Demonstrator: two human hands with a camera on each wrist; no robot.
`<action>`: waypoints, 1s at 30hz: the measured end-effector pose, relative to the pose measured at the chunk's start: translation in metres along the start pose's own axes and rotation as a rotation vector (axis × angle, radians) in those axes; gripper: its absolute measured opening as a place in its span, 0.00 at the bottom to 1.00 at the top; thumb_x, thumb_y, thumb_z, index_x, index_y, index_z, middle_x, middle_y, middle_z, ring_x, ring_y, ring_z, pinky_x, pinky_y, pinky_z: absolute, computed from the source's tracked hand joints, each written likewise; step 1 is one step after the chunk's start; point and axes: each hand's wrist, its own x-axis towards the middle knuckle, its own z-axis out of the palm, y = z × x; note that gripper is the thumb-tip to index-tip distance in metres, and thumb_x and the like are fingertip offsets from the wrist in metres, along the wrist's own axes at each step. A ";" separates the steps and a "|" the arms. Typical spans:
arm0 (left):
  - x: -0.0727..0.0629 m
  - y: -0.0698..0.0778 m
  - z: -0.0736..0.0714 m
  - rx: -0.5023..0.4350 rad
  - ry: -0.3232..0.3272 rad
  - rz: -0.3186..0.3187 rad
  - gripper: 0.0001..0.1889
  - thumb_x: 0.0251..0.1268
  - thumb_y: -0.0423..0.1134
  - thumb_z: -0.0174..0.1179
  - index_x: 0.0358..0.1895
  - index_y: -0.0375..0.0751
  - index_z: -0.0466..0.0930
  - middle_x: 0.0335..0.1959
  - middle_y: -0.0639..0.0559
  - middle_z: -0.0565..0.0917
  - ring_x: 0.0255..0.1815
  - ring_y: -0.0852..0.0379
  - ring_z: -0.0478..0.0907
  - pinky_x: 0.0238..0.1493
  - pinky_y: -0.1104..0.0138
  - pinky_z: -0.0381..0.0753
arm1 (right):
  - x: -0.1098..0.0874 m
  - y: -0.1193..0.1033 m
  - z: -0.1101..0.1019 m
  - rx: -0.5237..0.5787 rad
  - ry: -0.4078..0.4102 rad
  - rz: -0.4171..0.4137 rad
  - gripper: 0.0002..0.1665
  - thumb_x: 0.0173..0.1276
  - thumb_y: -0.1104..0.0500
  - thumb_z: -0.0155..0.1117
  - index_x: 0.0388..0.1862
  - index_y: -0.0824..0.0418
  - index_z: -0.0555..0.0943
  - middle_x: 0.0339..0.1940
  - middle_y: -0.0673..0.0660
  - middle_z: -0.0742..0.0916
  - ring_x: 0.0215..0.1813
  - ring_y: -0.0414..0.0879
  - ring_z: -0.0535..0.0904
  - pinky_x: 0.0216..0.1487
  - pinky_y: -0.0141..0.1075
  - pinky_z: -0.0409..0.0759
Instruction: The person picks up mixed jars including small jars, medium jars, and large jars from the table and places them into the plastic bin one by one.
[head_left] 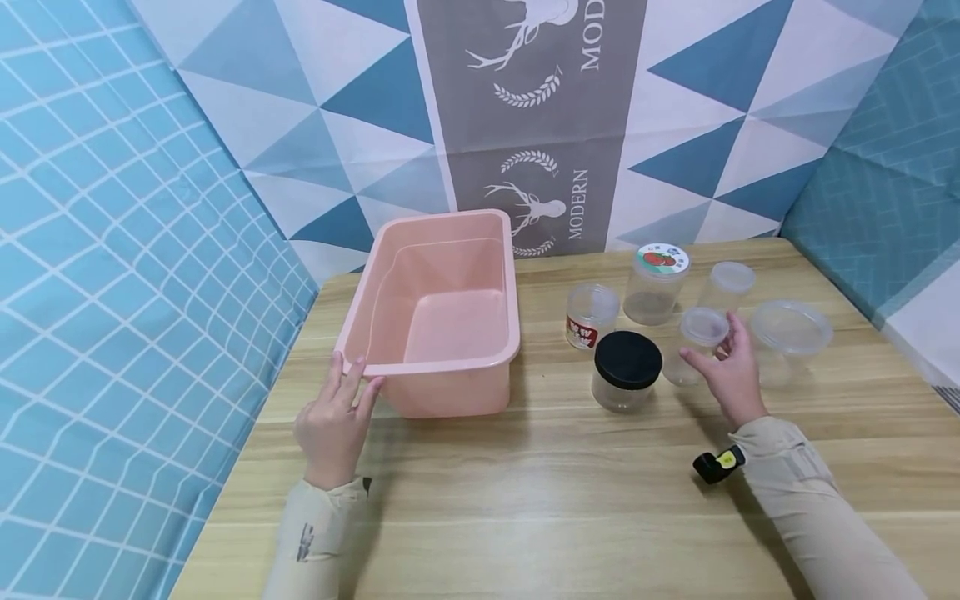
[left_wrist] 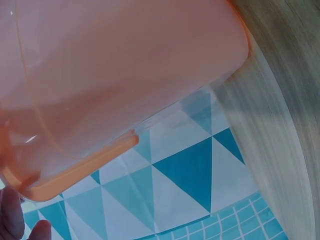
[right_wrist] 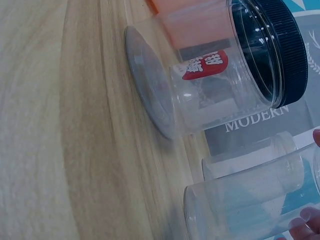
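Note:
At the left, a pink plastic basin [head_left: 450,390] stands on the wooden table. My left hand [head_left: 333,429] holds its near-left corner, fingers over the rim and thumb at the outer side. Toward the right, my right hand [head_left: 731,375] grips a slim clear plastic jar [head_left: 679,367] with a translucent lid, thumb on one side and fingers on the other. In the right wrist view, fingertips [right_wrist: 311,216] lie against the jar's wall. Just left of that jar stands a clear jar with a black lid [head_left: 627,360].
Around the right hand stand a small jar with a red label [head_left: 592,304], a jar with a tomato-printed lid [head_left: 660,258], another slim jar [head_left: 731,277] and a wide-lidded tub [head_left: 791,327]. Patterned cloth [head_left: 360,100] borders the table behind; blue tiled cloth [head_left: 150,250] hangs at left.

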 end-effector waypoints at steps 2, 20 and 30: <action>0.001 0.000 0.000 -0.002 0.007 0.010 0.26 0.67 0.59 0.52 0.42 0.37 0.86 0.46 0.37 0.83 0.02 0.50 0.58 0.09 0.62 0.53 | 0.001 0.001 -0.001 -0.005 -0.009 -0.007 0.53 0.64 0.65 0.64 0.77 0.65 0.41 0.75 0.70 0.56 0.74 0.63 0.54 0.71 0.51 0.54; 0.000 -0.002 0.003 0.014 0.005 0.033 0.26 0.68 0.58 0.52 0.43 0.37 0.86 0.44 0.38 0.84 0.02 0.49 0.59 0.08 0.62 0.52 | 0.010 0.007 -0.002 -0.009 -0.051 0.017 0.54 0.63 0.66 0.65 0.77 0.63 0.41 0.74 0.70 0.59 0.73 0.64 0.55 0.71 0.53 0.50; -0.001 -0.002 0.004 0.004 0.022 0.022 0.26 0.68 0.58 0.53 0.42 0.37 0.86 0.44 0.38 0.84 0.02 0.48 0.59 0.08 0.61 0.53 | 0.013 0.009 -0.001 0.009 -0.040 0.046 0.53 0.63 0.66 0.65 0.77 0.62 0.42 0.74 0.70 0.59 0.74 0.60 0.54 0.72 0.46 0.51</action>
